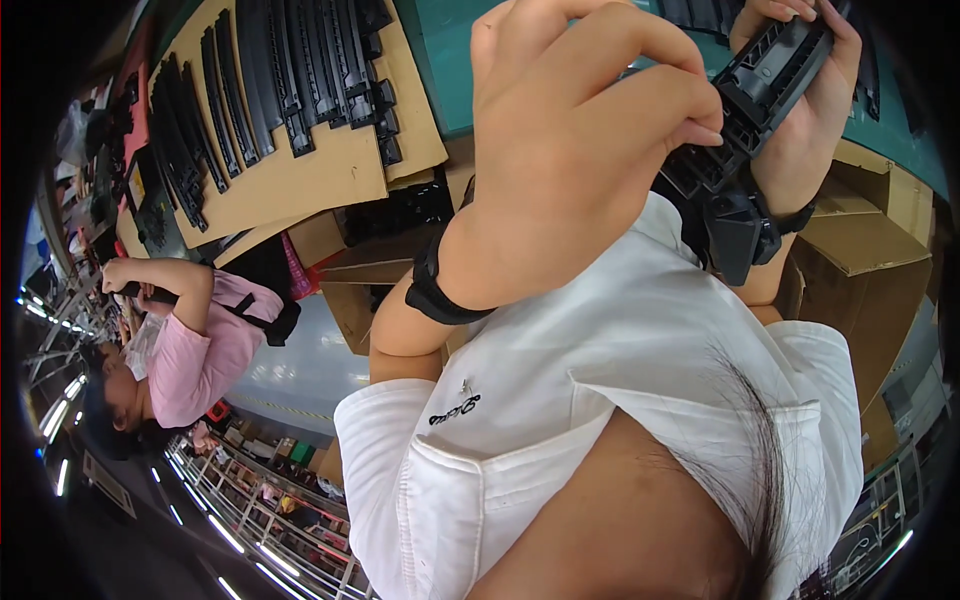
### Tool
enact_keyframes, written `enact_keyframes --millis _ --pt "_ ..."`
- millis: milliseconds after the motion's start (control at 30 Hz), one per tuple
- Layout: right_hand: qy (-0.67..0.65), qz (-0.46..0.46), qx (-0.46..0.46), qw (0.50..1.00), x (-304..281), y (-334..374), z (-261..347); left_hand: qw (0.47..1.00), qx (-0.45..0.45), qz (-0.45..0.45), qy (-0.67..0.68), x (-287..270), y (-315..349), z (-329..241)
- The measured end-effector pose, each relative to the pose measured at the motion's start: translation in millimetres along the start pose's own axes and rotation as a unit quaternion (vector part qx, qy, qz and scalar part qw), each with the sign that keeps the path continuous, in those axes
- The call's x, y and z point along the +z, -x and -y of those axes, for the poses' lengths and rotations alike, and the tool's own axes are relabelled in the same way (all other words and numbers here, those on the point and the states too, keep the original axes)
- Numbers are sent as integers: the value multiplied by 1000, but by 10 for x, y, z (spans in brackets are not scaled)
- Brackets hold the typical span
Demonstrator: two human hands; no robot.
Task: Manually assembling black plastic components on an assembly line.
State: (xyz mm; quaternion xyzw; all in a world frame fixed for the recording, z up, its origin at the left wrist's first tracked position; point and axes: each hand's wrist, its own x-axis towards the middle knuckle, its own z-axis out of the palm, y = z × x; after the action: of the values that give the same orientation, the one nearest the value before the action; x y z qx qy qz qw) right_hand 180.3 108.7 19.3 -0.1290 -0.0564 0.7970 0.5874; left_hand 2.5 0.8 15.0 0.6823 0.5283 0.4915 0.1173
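Note:
A long black plastic trim part (768, 75) with a ribbed, open-framed inner side is held at a slant in front of my chest. My right hand (810, 115) grips it from the far right, fingers over its upper end and palm beside it. At its near left edge my left hand (585, 140) is closed, thumb and forefinger pinched together against the part. Whatever sits between those fingertips is hidden. A black block-like end piece (738, 235) hangs at the lower end, close to my right wrist; I cannot tell whether it is joined to the trim.
Several long black strips (290, 80) lie on cardboard (290, 195) on the green table (440, 60) at the left. Open cardboard boxes (860, 240) stand at the right, and another (350, 305) below the table's left part. A co-worker in a pink top (215, 345) is at far left.

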Motion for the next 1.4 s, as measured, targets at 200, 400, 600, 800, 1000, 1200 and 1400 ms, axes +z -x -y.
enact_keyframes --millis 200,400,600,800,1000,1200,1400 --pt "8 -3 16 1000 -62 13 39 1000 18 -18 13 99 2 -7" --pt "8 9 25 1000 -83 -6 68 998 35 -38 23 165 -9 -33" --pt "2 9 25 1000 -83 -33 94 997 52 -56 33 221 -54 -57" --pt "4 4 17 1000 -103 -75 145 994 69 -74 42 288 -116 -75" --pt "-15 -9 36 999 -119 -107 194 991 85 -92 53 365 -152 -145" --pt "-23 1 58 998 -157 -140 230 987 102 -112 62 485 -186 -183" --pt "-51 12 91 994 -98 -148 231 982 117 -133 69 567 -199 -199"
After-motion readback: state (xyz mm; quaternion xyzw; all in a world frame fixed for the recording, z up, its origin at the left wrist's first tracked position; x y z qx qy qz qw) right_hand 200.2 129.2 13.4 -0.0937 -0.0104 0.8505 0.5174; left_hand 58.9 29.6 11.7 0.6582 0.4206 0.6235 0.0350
